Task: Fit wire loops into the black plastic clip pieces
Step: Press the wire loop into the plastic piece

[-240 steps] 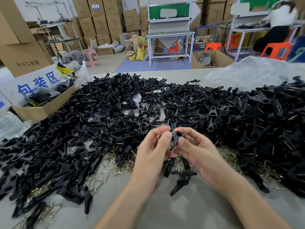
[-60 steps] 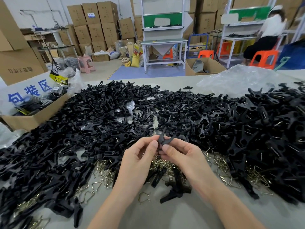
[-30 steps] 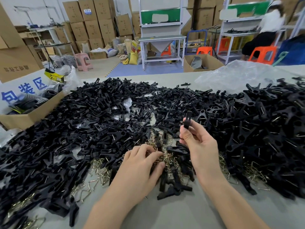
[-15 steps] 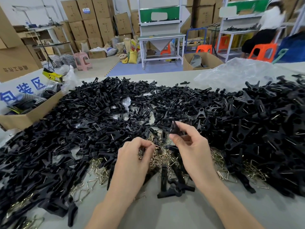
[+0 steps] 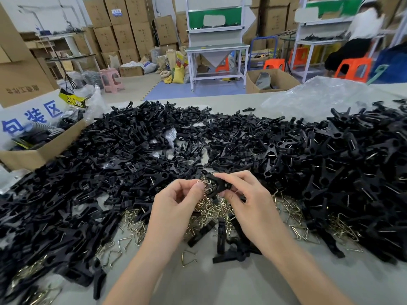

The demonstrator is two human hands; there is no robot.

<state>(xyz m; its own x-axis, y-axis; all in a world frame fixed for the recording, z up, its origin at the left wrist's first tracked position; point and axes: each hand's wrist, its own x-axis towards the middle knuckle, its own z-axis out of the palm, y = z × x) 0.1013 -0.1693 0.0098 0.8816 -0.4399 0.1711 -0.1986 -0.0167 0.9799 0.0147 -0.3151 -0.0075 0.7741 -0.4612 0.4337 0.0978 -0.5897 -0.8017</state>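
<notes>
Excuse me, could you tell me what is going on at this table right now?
A person is assembling clips by hand. The right hand grips a black clip piece, and the left hand pinches a wire loop right against it. Whether the loop is seated cannot be told. Heaps of clip pieces cover the table, with loose wire loops scattered under and beside the hands.
</notes>
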